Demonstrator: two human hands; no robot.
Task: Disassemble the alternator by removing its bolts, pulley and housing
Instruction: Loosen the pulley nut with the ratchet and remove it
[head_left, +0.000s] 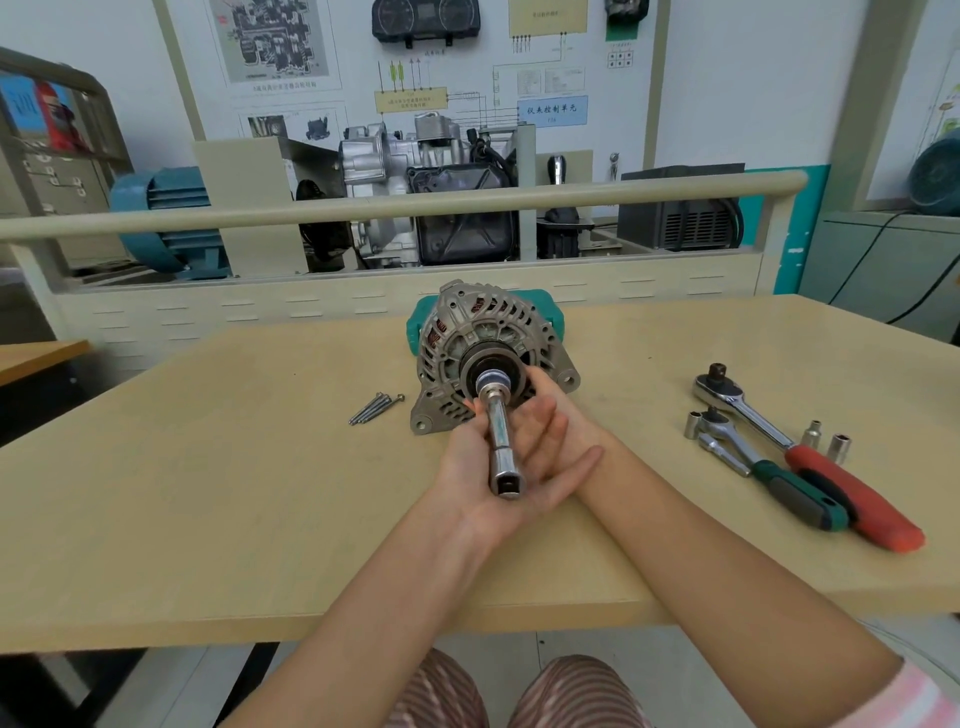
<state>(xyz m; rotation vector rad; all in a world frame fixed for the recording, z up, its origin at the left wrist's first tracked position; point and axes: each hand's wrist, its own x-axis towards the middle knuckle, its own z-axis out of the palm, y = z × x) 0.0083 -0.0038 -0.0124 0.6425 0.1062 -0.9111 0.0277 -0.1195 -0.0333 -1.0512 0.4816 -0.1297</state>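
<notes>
Single head-worn wide-angle cam, no second view. Looks forward and down from the seated person's eye line, across the tabletop (208, 493) toward the back wall. Both forearms enter from the bottom edge, knees visible bottom center. Alternator (488, 353) sits mid-frame, close, within arm's reach. Tabletop edge bows from lens distortion. Wall display board (415, 67) fills the upper part of the frame, farther off.

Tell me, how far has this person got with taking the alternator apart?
Done: four long bolts lie loose on the table. In hand: a socket extension sits on the pulley nut, both hands around it. Left: pulley still on, alternator housing still together; ratchets lie unused.
</notes>
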